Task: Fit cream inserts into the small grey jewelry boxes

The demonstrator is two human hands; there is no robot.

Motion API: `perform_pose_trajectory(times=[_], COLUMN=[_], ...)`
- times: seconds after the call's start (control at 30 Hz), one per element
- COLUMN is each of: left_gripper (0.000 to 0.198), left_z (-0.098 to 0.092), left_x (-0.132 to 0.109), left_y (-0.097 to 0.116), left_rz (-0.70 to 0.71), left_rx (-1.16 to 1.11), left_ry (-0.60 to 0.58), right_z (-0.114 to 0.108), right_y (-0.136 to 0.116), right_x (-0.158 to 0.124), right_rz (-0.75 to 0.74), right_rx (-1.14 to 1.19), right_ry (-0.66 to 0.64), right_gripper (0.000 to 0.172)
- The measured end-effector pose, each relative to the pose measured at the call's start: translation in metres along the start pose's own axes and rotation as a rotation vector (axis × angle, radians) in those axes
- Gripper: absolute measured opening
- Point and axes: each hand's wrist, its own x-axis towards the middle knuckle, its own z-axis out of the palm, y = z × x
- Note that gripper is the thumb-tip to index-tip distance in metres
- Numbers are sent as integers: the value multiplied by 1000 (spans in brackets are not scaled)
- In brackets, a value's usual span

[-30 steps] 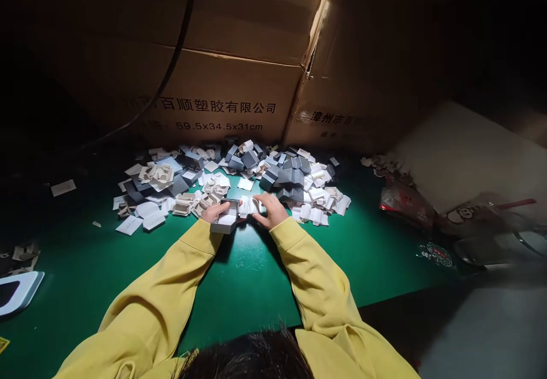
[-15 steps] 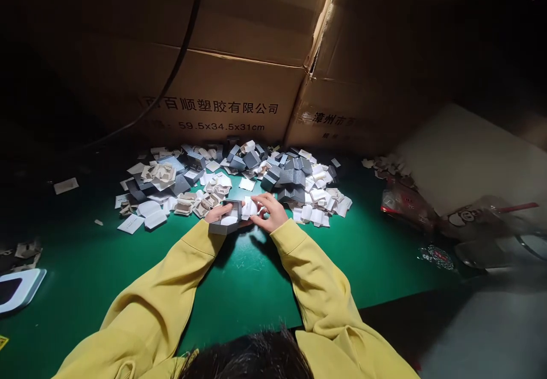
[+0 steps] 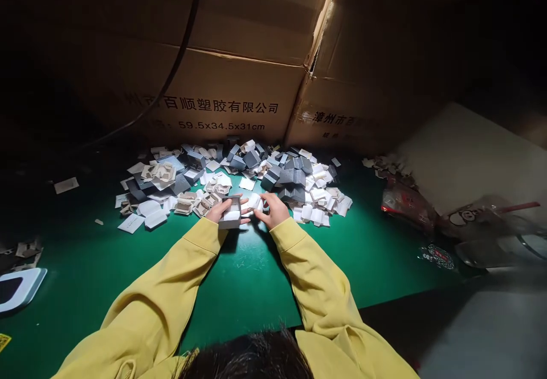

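My left hand (image 3: 216, 211) is wrapped round a small dark grey box (image 3: 231, 222), its thumb at the near left side and its fingertips showing past the right side. The box's open top faces me, and something white lies inside it. Just to the right, my right hand (image 3: 274, 211) pinches a folded white paper (image 3: 255, 202) between thumb and fingers. The paper is beside the box, close to the left fingertips; whether they touch is hard to see. Both hands are above the green table (image 3: 243, 276).
Behind my hands lies a heap of grey boxes (image 3: 292, 176), white papers (image 3: 154, 215) and beige paper inserts (image 3: 160, 172). Large cardboard cartons (image 3: 222, 88) stand at the back. A white device (image 3: 25, 290) is at the left edge; a red package (image 3: 404, 205) lies at right.
The box in my left hand has turned more upright, its lid no longer showing at the front. My right hand has moved slightly right with the white paper, away from the box.
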Motion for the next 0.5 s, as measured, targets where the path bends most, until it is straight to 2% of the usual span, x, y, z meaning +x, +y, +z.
perform_pose_trajectory(times=[0.1,0.2,0.4,0.5], left_gripper=[54,48,52,49], left_z=[4,6,4,4], left_x=[-3,-5,-2,0], left_y=[2,4,2,-5], left_rz=[-13,0,17,46], left_rx=[10,-38,-98,-40], left_ry=[48,90,-23,-1], right_z=[-1,1,2,-2], right_y=[3,2,-9,-11], right_x=[3,6,13,16], right_rz=[142,294,502,557], right_rx=[164,412,791,862], right_ry=[18,50,114,83], right_gripper=[36,41,41,39])
